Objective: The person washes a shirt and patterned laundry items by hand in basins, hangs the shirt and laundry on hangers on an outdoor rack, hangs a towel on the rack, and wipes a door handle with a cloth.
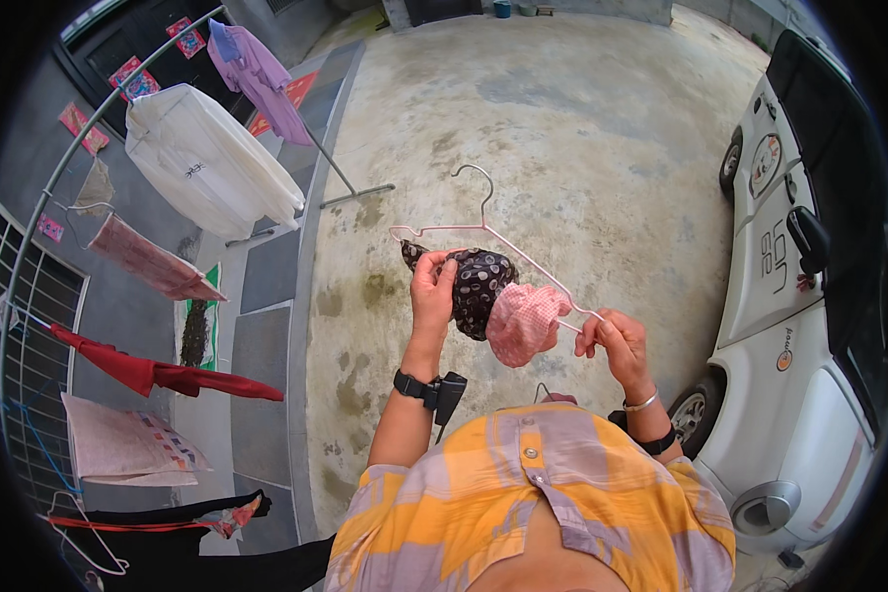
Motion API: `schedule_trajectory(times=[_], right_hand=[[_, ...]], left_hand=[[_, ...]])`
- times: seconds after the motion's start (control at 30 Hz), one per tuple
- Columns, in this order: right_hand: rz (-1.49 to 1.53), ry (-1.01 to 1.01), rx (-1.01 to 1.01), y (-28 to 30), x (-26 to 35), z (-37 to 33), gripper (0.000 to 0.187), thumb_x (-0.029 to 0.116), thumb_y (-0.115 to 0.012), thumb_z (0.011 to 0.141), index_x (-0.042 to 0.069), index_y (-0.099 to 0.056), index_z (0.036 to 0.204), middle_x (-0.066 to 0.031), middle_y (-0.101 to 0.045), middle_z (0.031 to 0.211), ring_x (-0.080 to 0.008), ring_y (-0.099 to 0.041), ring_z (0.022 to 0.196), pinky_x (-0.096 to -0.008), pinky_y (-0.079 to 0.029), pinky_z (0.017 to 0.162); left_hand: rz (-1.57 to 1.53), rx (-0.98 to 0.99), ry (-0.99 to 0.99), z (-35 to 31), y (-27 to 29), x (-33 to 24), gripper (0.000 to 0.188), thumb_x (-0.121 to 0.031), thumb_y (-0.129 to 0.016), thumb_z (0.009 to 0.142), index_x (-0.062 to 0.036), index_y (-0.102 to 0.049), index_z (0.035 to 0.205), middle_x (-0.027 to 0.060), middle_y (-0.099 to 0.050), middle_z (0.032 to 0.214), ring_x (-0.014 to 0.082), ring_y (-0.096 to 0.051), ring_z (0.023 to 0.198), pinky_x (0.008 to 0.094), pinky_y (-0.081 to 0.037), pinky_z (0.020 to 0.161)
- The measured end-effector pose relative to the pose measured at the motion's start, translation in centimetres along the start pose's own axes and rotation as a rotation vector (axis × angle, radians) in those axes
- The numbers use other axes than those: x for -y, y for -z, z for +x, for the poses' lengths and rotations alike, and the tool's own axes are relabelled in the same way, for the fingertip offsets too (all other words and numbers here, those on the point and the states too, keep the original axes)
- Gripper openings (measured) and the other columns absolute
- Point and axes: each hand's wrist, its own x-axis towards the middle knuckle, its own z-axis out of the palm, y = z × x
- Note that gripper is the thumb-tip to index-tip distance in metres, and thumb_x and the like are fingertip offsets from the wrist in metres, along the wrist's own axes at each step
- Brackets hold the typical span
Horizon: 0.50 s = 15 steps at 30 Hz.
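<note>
Your left hand (432, 286), raised, grip clamped on dark dotted cloth (479, 281) draped over the pale pink wire hanger (503, 242). Your right hand (612, 340), fingers pinched on hanger's end beside pink checked cloth (521, 321).

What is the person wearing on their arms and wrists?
The left hand has a black watch with a small black gadget clipped on. The right hand has a silver bangle and a black band. Short orange-and-lilac checked shirt sleeves.
</note>
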Motion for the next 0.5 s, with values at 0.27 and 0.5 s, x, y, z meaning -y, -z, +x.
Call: schedule_trajectory(times=[0.27, 0.5], right_hand=[[0.025, 0.004, 0.107, 6.7, -4.9, 14.0, 0.028, 0.014, -0.036, 0.089, -0.003, -0.050, 0.071, -0.0098, -0.053, 0.066, -0.0149, -0.055, 0.058, -0.0228, -0.042, 0.049], [0.135, 0.008, 0.178, 15.1, -5.0, 27.1, 0.028, 0.012, -0.038, 0.088, -0.002, -0.051, 0.068, -0.0079, -0.054, 0.063, -0.0115, -0.050, 0.053, -0.0219, -0.041, 0.048]], left_hand=[[0.370, -0.169, -0.125, 12.6, -4.0, 4.1, 0.012, -0.012, -0.053, 0.085, -0.0007, -0.053, 0.089, 0.0027, -0.059, 0.084, 0.0064, -0.050, 0.069, 0.0212, -0.043, 0.064], [0.954, 0.202, -0.238, 22.3, -10.6, 6.1, 0.021, -0.014, -0.058, 0.078, -0.0013, -0.055, 0.095, 0.0127, -0.058, 0.101, 0.0306, -0.055, 0.091, 0.0338, -0.043, 0.079]])
